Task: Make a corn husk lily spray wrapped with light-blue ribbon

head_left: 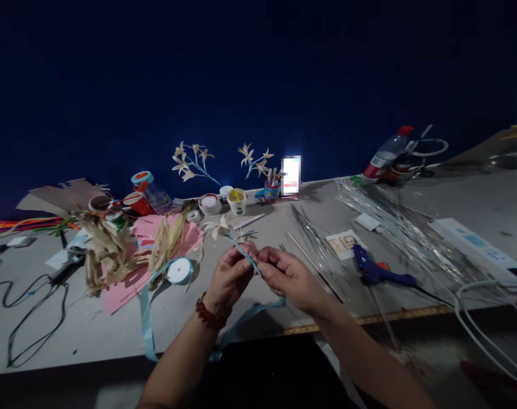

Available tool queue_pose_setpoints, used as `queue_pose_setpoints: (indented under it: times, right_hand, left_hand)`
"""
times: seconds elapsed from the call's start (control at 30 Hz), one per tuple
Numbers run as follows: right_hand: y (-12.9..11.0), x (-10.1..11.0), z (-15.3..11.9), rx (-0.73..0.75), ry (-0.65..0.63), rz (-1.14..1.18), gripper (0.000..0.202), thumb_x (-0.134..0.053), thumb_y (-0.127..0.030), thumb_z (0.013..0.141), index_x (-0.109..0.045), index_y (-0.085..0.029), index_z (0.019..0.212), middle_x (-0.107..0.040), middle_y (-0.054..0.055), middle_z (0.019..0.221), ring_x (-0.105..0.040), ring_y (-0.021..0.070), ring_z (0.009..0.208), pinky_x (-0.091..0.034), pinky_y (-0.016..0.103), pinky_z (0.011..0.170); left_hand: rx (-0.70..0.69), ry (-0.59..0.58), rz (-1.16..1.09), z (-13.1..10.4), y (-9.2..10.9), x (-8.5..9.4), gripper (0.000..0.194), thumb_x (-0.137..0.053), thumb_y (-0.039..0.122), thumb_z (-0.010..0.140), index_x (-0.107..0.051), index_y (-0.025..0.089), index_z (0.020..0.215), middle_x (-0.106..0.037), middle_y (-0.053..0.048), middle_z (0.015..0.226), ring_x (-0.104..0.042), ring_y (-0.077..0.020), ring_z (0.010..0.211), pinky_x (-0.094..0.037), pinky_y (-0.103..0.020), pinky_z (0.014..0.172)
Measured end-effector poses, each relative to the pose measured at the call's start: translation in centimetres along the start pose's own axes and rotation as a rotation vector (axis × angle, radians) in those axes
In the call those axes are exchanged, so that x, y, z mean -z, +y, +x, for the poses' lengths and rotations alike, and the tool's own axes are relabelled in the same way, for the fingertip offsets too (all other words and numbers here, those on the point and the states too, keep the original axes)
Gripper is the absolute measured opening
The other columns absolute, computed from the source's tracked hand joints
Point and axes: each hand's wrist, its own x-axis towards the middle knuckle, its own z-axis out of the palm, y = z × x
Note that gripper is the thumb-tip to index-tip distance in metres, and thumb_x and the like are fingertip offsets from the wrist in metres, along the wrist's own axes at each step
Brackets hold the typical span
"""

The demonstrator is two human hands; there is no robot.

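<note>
In front of me I hold a handmade flower with pale cream petals [219, 228], its thin stem [246, 254] wrapped in light blue ribbon. My left hand [233, 275] is closed around the stem, and a beaded bracelet [213, 312] circles that wrist. The fingers of my right hand [290, 275] pinch the stem's lower end. A loose length of blue ribbon [254, 315] hangs from under the right hand, passes below my left forearm and rises to the ribbon roll [180, 271] on the table.
Dried corn husks [109, 250] lie on pink paper [117, 295] to the left. Two finished flower sprays [194, 165] stand behind small tubs [237, 201]. A phone [291, 176] glows at the back. Rightward are wires [313, 238], a blue glue gun [380, 272] and a power strip [475, 247].
</note>
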Motion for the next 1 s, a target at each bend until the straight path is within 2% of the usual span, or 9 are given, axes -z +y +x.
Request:
queue_pose_setpoints:
  times: [0.17,0.3,0.53,0.63,0.77,0.87,1.0]
  right_hand:
    - [0.0,-0.3,-0.2,0.2,0.167,-0.505,0.014,-0.048,-0.028,0.095,-0.057,-0.019,0.088,-0.056,-0.001,0.07,-0.051,0.0122,0.063,-0.035,0.024,0.06]
    - [-0.1,-0.5,-0.3,0.257,0.174,-0.578,0.013,-0.048,-0.025,0.096,-0.058,-0.019,0.092,-0.065,0.001,0.079,-0.057,0.0131,0.07,-0.038,0.025,0.065]
    - [-1.3,0.7,0.0,0.164,-0.03,-0.39,0.017,-0.049,-0.027,0.095,-0.063,-0.018,0.092,-0.061,0.0,0.077,-0.054,0.0129,0.072,-0.04,0.024,0.067]
    - [-1.0,0.8,0.1,0.091,-0.041,-0.235,0.019,-0.052,-0.031,0.093,-0.064,-0.017,0.089,-0.055,-0.001,0.073,-0.049,0.0113,0.066,-0.038,0.023,0.061]
    - [-0.4,0.5,0.0,-0.059,-0.049,0.004,0.024,-0.057,-0.039,0.091,-0.058,-0.018,0.082,-0.037,-0.007,0.057,-0.031,0.0069,0.048,-0.024,0.021,0.045]
    - [-0.2,0.3,-0.1,-0.143,-0.045,0.127,0.028,-0.061,-0.045,0.087,-0.055,-0.018,0.081,-0.036,-0.008,0.058,-0.027,0.0057,0.046,-0.02,0.02,0.041]
    - [0.0,0.2,-0.2,-0.181,-0.058,0.191,0.031,-0.063,-0.046,0.087,-0.055,-0.017,0.082,-0.036,-0.008,0.058,-0.026,0.0052,0.047,-0.019,0.018,0.04]
  left_hand:
    - [-0.123,0.204,0.109,-0.6,-0.6,-0.3,0.017,-0.081,0.023,0.07,-0.071,0.02,0.083,-0.065,0.0,0.084,-0.056,-0.0098,0.073,-0.045,-0.019,0.065]
    - [-0.171,0.266,0.221,-1.2,-0.3,-0.5,0.007,-0.076,0.02,0.076,-0.071,0.019,0.079,-0.068,-0.001,0.085,-0.056,-0.0095,0.071,-0.044,-0.019,0.065]
    - [-0.121,0.192,0.239,-1.4,0.9,-0.6,0.011,-0.077,0.026,0.074,-0.072,0.017,0.079,-0.064,-0.003,0.078,-0.051,-0.0106,0.067,-0.04,-0.02,0.058]
    - [-0.06,0.125,0.185,-1.3,1.1,-0.6,0.014,-0.077,0.028,0.074,-0.072,0.015,0.077,-0.059,-0.002,0.075,-0.047,-0.009,0.064,-0.037,-0.02,0.057]
    - [0.009,0.108,0.116,-1.2,1.2,-0.7,0.016,-0.078,0.028,0.071,-0.071,0.014,0.075,-0.057,-0.002,0.075,-0.051,-0.0115,0.071,-0.04,-0.022,0.064]
    - [0.023,0.098,0.106,-1.1,1.3,-0.7,0.017,-0.079,0.029,0.07,-0.072,0.014,0.073,-0.057,-0.002,0.074,-0.052,-0.0131,0.072,-0.042,-0.024,0.067]
    - [0.065,0.044,0.069,-1.0,1.3,-0.4,0.016,-0.079,0.027,0.071,-0.072,0.013,0.072,-0.057,-0.001,0.073,-0.051,-0.0116,0.07,-0.042,-0.023,0.067]
